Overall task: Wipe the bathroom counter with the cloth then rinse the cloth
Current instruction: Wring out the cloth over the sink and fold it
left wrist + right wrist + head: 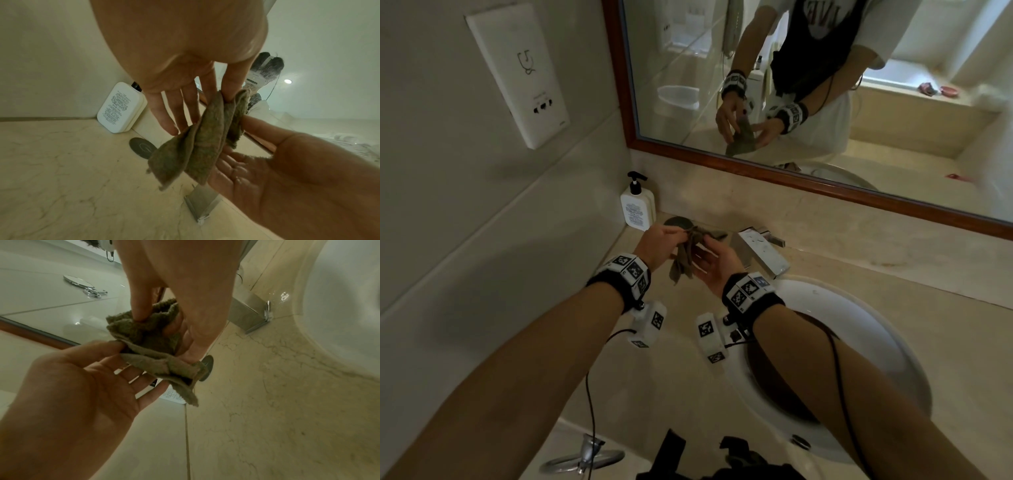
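cloth: olive cloth (685, 251) pinched by left hand (659, 241) and right hand (717, 262), above counter (654, 377) left of sink (859, 335)
progress: wiping state unclear; rinse apparently not begun

Little legible writing, mostly mirrored or too small

The mirror reflection of the black-and-white shirt (822, 20) shows large reversed letters reading "IVE"; the white pump bottle (637, 209) bears fine print, too small to read; the white wall socket plate (517, 73) carries a shaver symbol.

Black wristbands (619, 284), white tagged blocks (649, 323), cables (590, 404)
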`<move>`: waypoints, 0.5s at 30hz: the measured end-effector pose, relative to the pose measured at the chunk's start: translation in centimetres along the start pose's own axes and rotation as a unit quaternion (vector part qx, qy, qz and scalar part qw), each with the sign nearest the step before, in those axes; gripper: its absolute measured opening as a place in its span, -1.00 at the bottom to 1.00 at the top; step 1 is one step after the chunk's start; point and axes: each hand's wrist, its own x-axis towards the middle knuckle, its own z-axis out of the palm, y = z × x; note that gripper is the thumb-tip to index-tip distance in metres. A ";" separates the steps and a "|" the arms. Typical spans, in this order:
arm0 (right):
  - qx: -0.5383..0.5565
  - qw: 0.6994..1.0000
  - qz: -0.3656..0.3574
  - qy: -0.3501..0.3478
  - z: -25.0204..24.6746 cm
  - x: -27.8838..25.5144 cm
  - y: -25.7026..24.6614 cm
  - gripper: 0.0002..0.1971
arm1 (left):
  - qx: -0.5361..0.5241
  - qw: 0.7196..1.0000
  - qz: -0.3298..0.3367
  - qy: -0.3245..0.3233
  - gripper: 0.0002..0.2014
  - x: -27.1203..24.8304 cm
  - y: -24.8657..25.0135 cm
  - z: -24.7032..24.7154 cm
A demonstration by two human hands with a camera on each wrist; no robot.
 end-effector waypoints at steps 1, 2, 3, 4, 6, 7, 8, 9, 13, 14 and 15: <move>0.000 1.000 0.001 0.003 0.0 -0.1 0.0 -0.77 | -0.001 1.000 -0.004 -0.008 -0.83 -0.2 0.0 0.1; 0.002 1.000 0.002 0.005 0.0 -0.1 0.1 -0.78 | -0.004 1.000 -0.005 -0.015 -0.85 -0.4 0.0 0.3; 0.005 1.000 0.003 0.006 0.0 -0.1 0.1 -0.79 | -0.008 1.000 -0.008 -0.021 -0.87 -0.5 0.0 0.4; 0.008 1.000 0.003 0.008 -0.1 -0.2 0.1 -0.80 | -0.013 1.000 -0.010 -0.025 -0.88 -0.8 0.1 0.5; 0.006 1.000 0.003 0.008 0.0 -0.3 0.2 -0.78 | -0.015 0.999 -0.015 -0.025 -0.80 -0.9 -0.1 0.5; -0.001 1.000 0.004 0.005 0.0 -0.3 0.2 -0.77 | -0.010 1.000 -0.019 -0.021 -0.76 -0.9 -0.2 0.5; -0.012 1.000 0.004 0.002 0.0 -0.4 0.2 -0.78 | -0.004 1.000 -0.020 -0.014 -0.76 -0.9 -0.3 0.5; -0.024 1.000 0.007 0.001 0.1 -0.5 0.2 -0.82 | 0.001 1.000 -0.021 -0.006 -0.80 -0.9 -0.3 0.5; -0.055 0.998 0.021 0.017 0.3 -0.8 0.2 -0.90 | 0.005 0.999 -0.046 0.014 -0.93 -0.6 -0.6 0.3; -0.064 0.997 0.025 0.022 0.3 -0.8 0.3 -0.90 | 0.007 0.998 -0.053 0.015 -0.95 -0.6 -0.7 0.2; -0.074 0.996 0.030 0.026 0.3 -0.8 0.3 -0.91 | 0.014 0.998 -0.057 0.017 -0.95 -0.6 -0.9 0.2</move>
